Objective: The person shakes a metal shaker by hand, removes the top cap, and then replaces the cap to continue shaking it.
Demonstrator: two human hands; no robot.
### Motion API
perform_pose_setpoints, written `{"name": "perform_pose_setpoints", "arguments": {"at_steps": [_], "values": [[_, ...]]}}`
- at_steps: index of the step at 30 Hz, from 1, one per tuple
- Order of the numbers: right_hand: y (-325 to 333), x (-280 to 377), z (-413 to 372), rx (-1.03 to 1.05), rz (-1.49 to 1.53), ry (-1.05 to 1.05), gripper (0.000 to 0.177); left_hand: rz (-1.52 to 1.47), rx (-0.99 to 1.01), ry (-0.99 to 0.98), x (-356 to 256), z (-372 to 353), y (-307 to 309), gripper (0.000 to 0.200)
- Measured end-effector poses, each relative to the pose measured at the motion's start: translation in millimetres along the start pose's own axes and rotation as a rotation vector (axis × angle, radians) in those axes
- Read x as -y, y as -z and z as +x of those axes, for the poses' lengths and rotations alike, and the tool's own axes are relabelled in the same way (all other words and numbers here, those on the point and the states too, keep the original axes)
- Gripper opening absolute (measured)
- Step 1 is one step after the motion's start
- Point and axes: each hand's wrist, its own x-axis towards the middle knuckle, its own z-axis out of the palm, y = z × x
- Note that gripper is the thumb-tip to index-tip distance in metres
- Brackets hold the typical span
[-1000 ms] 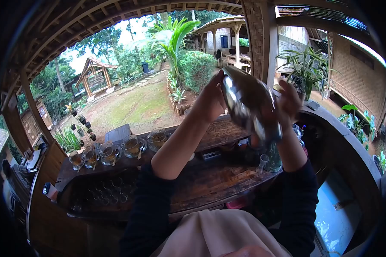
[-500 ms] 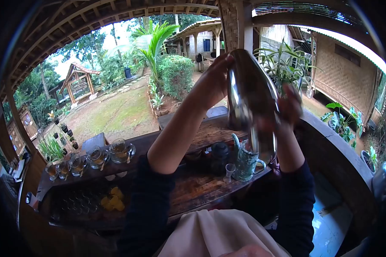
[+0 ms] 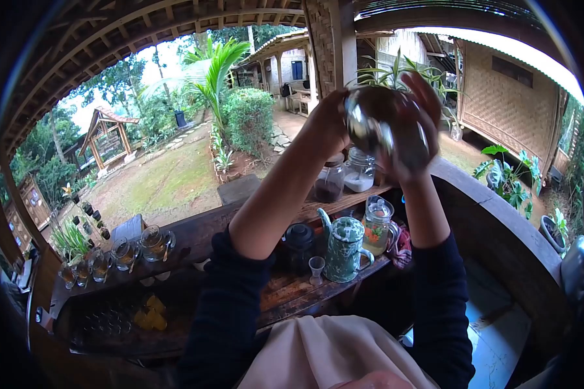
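Raised in front of me is a shiny metal shaker (image 3: 386, 126), tilted so that one rounded end faces me. My left hand (image 3: 331, 122) grips its left side, with the fingertips partly hidden behind it. On its right side is my right hand (image 3: 422, 117), blurred, with some fingers raised and the palm against the metal. Below the shaker, a speckled green enamel teapot (image 3: 344, 249) stands on the wooden counter (image 3: 292, 285). A small clear cup (image 3: 316, 269) is just left of the teapot, and a glass pitcher (image 3: 376, 227) is to its right.
Several glass cups with spoons (image 3: 124, 253) line the counter's left part. Yellow pieces (image 3: 150, 314) lie near clear glasses (image 3: 104, 323). Two lidded jars (image 3: 359, 172) stand at the back, a dark pot (image 3: 299, 241) left of the teapot, and a red cloth (image 3: 402, 246) at the right.
The shaker has swung from a long, upright slant to one end facing me. My right hand has risen along it. The view has shifted, and the jars and pitcher now show.
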Motion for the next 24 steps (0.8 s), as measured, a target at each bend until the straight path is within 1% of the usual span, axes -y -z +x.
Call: {"name": "perform_pose_setpoints", "arguments": {"at_steps": [1, 3, 4, 5, 6, 7, 8, 9, 10, 11, 13, 14, 15, 16, 17, 18, 19, 20, 21, 22, 23, 24], "values": [[-0.4, -4.7, 13.8, 0.054, -0.161, 0.087, 0.05, -0.267, -0.34, 0.381, -7.5, 6.8, -2.2, 0.047], [6.7, -3.4, 18.4, 0.051, -0.234, 0.062, 0.049, -0.267, -0.561, 0.299, -9.3, 0.6, -35.7, 0.048], [9.1, -1.4, 18.9, 0.051, -0.292, 0.027, 0.049, -0.277, -0.558, 0.298, -9.4, -3.5, -37.9, 0.048], [14.6, 27.6, 26.0, 0.077, -0.369, 0.164, 0.043, -0.222, -0.309, 0.188, -12.6, -7.8, -35.0, 0.049], [16.5, 45.5, 23.1, 0.019, -0.333, 0.328, 0.054, -0.163, -0.063, 0.074, -17.3, -13.6, -33.1, 0.051], [10.2, 55.1, 16.2, 0.023, -0.331, 0.332, 0.054, -0.229, 0.042, 0.182, -26.1, -23.4, -39.9, 0.055], [-0.6, 64.7, 10.8, -0.1, -0.117, 0.594, 0.044, -0.064, 0.123, -0.049, -37.8, -42.0, -57.3, 0.055], [-11.7, 72.9, 7.0, -0.224, 0.109, 0.852, 0.035, 0.105, 0.2, -0.282, -45.9, -57.1, -69.8, 0.059], [-18.2, 78.0, 5.1, -0.351, 0.344, 1.104, 0.027, 0.146, 0.385, -0.562, -41.8, -56.4, -68.6, 0.061], [-10.5, 76.8, 3.4, -0.353, 0.354, 1.116, 0.027, 0.154, 0.41, -0.606, -45.0, -56.8, -64.2, 0.061], [12.0, 69.7, -6.6, 0.122, -0.076, 0.479, 0.038, 0.084, 0.036, -0.365, -50.6, -52.7, -47.1, 0.056], [-2.9, 48.2, -1.5, 0.138, -0.019, 0.38, 0.047, -0.088, -0.185, -0.12, -48.3, -37.6, -31.3, 0.044], [-20.1, 27.6, 7.6, 0.155, 0.039, 0.276, 0.057, -0.257, -0.13, 0.072, -40.3, -21.7, -1.0, 0.037], [-31.1, 30.5, 11.0, 0.152, 0.084, -0.083, 0.055, -0.258, -0.249, 0.145, -33.8, -20.5, 11.1, 0.037], [-42.0, 34.7, 13.7, 0.147, 0.129, -0.442, 0.053, -0.255, -0.369, 0.217, -40.0, -25.7, 7.0, 0.038], [-45.8, 39.8, 14.7, 0.145, 0.093, -0.263, 0.053, -0.168, -0.22, 0.023, -37.3, -38.9, 1.7, 0.039], [-50.2, 60.0, 17.4, 0.131, 0.103, -0.104, 0.052, -0.076, -0.066, -0.166, -43.5, -55.1, -12.9, 0.039], [-48.0, 86.5, 22.8, 0.188, 0.026, 0.098, 0.052, -0.605, 0.298, 0.137, -56.1, -57.8, 6.0, 0.039], [-47.7, 109.4, 21.8, 0.189, -0.09, 0.321, 0.045, -0.64, 0.225, 0.248, -81.0, -81.4, -19.7, 0.029], [-36.6, 149.3, 18.8, 0.308, -0.182, 0.404, 0.028, -0.362, 0.103, 0.047, -92.3, -104.2, -45.2, 0.035], [-39.6, 197.1, -5.0, 0.286, -0.308, 0.306, 0.034, -0.076, -0.013, -0.15, -98.0, -123.4, -60.2, 0.044], [-62.1, 181.2, -6.9, 0.014, 0.024, 0.789, 0.035, -0.04, 0.226, -0.364, -94.4, -134.2, -62.1, 0.052]]}}
